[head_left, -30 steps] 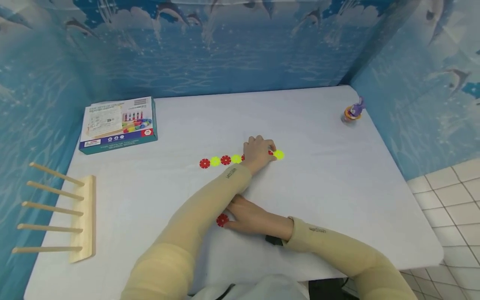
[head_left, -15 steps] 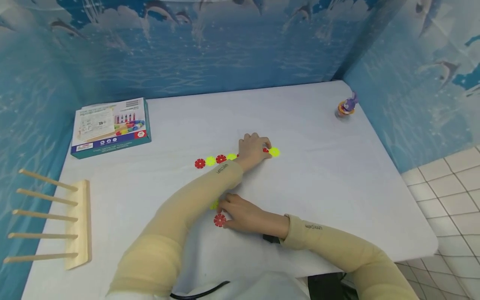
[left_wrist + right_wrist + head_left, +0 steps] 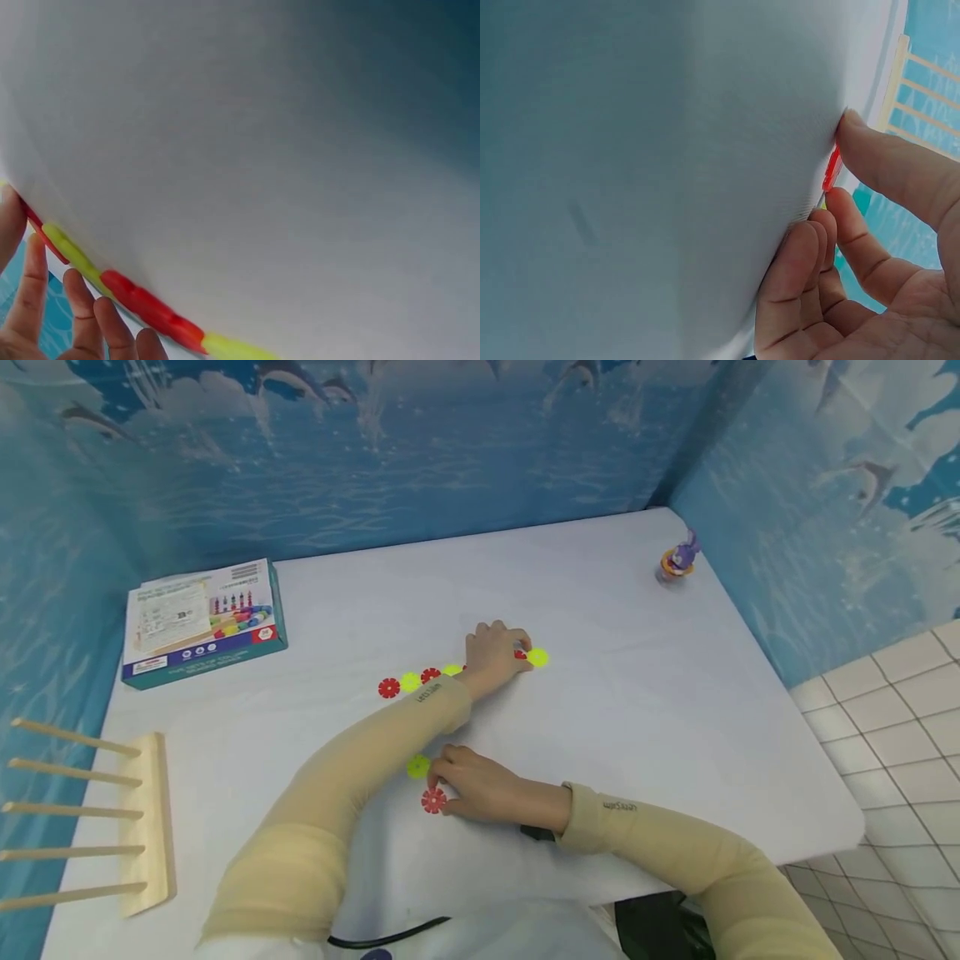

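A row of alternating red and yellow snowflake discs lies across the table, with a red disc (image 3: 388, 687) at its left end and a yellow disc (image 3: 537, 657) at its right end. My left hand (image 3: 493, 656) covers part of the row, thumb and index finger about a red snowflake disc (image 3: 520, 654) beside that yellow one. Nearer the body, my right hand (image 3: 476, 785) pinches another red snowflake disc (image 3: 433, 801) between thumb and index finger; the right wrist view shows this red disc (image 3: 832, 169) edge-on. Just beyond it lies a yellow disc (image 3: 418, 767), close to the right fingertips.
At the left stands a wooden rack (image 3: 153, 827) with several pegs pointing left. A picture-printed box (image 3: 202, 622) lies at the back left, and a small purple toy (image 3: 678, 558) stands at the back right. Dolphin-print curtains (image 3: 420, 460) border the table.
The head view has shifted, so everything sits further left in it. The yellow disc near my right hand has come out from behind the left sleeve. Both hands keep nearly the same hold.
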`<state>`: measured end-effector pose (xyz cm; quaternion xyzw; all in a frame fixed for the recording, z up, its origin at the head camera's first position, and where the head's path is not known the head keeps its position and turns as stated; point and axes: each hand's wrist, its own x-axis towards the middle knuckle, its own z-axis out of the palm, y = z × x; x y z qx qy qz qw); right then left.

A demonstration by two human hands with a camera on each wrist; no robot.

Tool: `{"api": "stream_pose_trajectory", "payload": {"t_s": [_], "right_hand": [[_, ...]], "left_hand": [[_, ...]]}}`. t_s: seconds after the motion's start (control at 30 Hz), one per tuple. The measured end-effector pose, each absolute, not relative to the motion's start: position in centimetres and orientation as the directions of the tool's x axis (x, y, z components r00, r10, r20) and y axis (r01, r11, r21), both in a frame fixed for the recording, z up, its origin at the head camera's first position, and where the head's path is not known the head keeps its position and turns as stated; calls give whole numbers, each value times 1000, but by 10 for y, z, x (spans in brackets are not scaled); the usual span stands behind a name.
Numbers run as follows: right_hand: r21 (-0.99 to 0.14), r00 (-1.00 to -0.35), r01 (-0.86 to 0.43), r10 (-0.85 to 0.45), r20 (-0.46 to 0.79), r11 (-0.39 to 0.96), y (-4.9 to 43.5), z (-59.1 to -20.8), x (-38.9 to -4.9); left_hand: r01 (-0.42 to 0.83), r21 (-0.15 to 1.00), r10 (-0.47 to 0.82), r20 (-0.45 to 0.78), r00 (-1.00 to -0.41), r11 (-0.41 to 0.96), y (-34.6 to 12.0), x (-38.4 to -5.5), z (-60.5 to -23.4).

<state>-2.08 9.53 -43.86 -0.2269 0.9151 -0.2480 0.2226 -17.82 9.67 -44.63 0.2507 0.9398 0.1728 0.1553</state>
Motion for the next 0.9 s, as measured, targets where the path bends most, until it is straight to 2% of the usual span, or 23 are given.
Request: {"api": "stream_pose_trajectory", "payload": {"t_s": [0.43,0.77,0.9], "right_hand": [[-547,-790,-275,-510,-339,790,91,-436,-24],[-528,-780,-303,-525,-341,793,84,-437,-27],[-570,-772,-281,-535,-343,772,84,-435,-28]], "left_hand": [[409,424,529,-215,-821,808,96,-179,-445],[414,418,528,-206,-824,808,95,-179,-447],[411,419,525,-202,-827,809,95,-179,-447]]}}
